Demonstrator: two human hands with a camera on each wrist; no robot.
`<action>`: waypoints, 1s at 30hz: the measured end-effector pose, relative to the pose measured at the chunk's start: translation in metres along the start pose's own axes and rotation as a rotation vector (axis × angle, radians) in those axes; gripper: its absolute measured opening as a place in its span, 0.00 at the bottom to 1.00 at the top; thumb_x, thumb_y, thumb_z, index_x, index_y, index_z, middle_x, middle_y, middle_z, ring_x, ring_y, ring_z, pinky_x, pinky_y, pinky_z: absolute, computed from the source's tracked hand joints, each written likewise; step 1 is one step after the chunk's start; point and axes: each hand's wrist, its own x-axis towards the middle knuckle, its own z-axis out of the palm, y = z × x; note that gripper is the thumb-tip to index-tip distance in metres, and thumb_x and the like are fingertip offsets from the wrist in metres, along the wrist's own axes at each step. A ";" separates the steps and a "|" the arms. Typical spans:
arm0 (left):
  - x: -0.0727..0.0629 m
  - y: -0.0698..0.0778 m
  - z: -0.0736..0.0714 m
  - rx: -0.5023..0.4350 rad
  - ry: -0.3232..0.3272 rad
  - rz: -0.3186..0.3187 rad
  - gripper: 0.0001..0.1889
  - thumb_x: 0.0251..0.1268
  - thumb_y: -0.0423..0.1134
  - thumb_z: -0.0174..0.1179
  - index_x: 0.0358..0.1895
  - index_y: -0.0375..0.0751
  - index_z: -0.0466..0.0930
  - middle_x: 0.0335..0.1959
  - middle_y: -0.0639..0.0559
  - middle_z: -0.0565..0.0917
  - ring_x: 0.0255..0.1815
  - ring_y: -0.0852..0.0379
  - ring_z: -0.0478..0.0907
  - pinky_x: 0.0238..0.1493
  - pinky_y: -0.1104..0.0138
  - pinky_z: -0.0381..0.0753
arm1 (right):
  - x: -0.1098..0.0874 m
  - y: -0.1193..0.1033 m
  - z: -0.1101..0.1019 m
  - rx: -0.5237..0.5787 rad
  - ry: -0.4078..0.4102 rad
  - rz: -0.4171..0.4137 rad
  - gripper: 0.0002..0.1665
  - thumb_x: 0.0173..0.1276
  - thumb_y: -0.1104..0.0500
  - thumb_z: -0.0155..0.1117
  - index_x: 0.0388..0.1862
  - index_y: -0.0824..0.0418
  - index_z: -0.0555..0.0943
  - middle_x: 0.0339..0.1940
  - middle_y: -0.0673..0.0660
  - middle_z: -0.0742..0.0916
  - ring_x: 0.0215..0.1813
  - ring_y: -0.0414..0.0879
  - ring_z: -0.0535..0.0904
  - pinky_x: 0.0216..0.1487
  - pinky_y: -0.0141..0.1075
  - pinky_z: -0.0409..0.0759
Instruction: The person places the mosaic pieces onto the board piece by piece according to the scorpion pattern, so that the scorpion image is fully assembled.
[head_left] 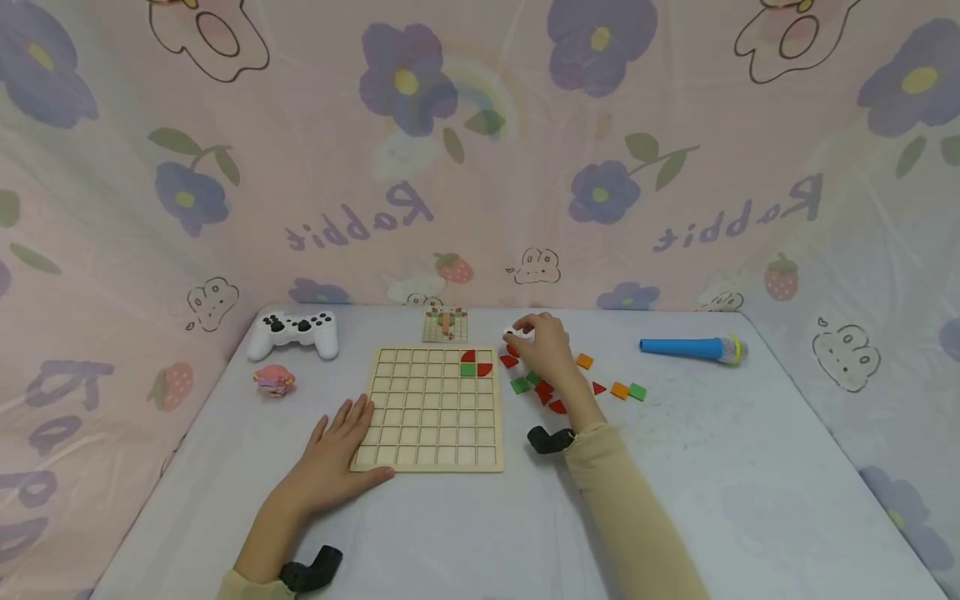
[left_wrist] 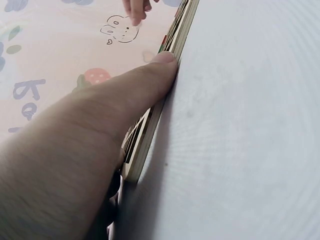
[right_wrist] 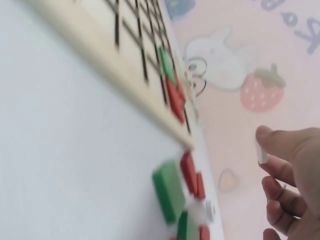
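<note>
My left hand (head_left: 333, 454) rests at the near left corner of a wooden grid board (head_left: 426, 469), fingers spread along its left side. In the left wrist view its thumb (left_wrist: 150, 82) touches the board's front edge. My right hand (head_left: 546, 348) is above loose pieces to the right of the board. Between its thumb and index finger it pinches a small white piece (right_wrist: 262, 152), seen edge-on in the right wrist view. Two red quarter-round pieces and a green square piece (head_left: 468, 369) lie in the board's upper right cells. A green square (head_left: 520, 385) lies among red pieces below my right hand.
A small pattern card (head_left: 446, 325) lies behind the board. At the left are a white game controller (head_left: 294, 333) and a pink toy (head_left: 274, 380). A blue toy microphone (head_left: 690, 348) lies at the right. Orange squares (head_left: 619, 389) lie beside my right forearm.
</note>
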 end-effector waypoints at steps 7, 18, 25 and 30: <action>0.000 -0.001 0.000 0.007 -0.007 0.001 0.59 0.64 0.72 0.65 0.85 0.33 0.52 0.88 0.38 0.50 0.88 0.35 0.43 0.82 0.34 0.38 | -0.006 -0.035 0.019 0.100 0.004 -0.040 0.21 0.74 0.49 0.72 0.53 0.66 0.87 0.51 0.65 0.86 0.56 0.61 0.81 0.56 0.53 0.80; 0.000 -0.002 0.002 0.010 -0.003 0.001 0.60 0.64 0.72 0.65 0.85 0.34 0.51 0.88 0.39 0.50 0.88 0.35 0.43 0.82 0.32 0.39 | -0.009 -0.060 0.056 0.051 0.023 0.025 0.21 0.74 0.46 0.72 0.50 0.63 0.87 0.52 0.65 0.85 0.58 0.63 0.79 0.57 0.63 0.76; 0.000 0.000 0.001 0.003 -0.002 -0.003 0.59 0.63 0.71 0.66 0.85 0.34 0.52 0.88 0.39 0.51 0.88 0.35 0.43 0.82 0.33 0.38 | -0.004 -0.056 0.073 -0.008 0.019 -0.013 0.19 0.73 0.47 0.74 0.44 0.63 0.87 0.49 0.66 0.85 0.60 0.67 0.78 0.54 0.60 0.78; 0.000 -0.001 0.000 0.005 -0.002 -0.002 0.59 0.64 0.71 0.66 0.85 0.34 0.52 0.87 0.38 0.51 0.88 0.35 0.43 0.82 0.33 0.38 | 0.001 -0.050 0.082 -0.049 -0.015 -0.037 0.19 0.73 0.44 0.73 0.44 0.59 0.87 0.51 0.64 0.84 0.60 0.64 0.77 0.59 0.63 0.74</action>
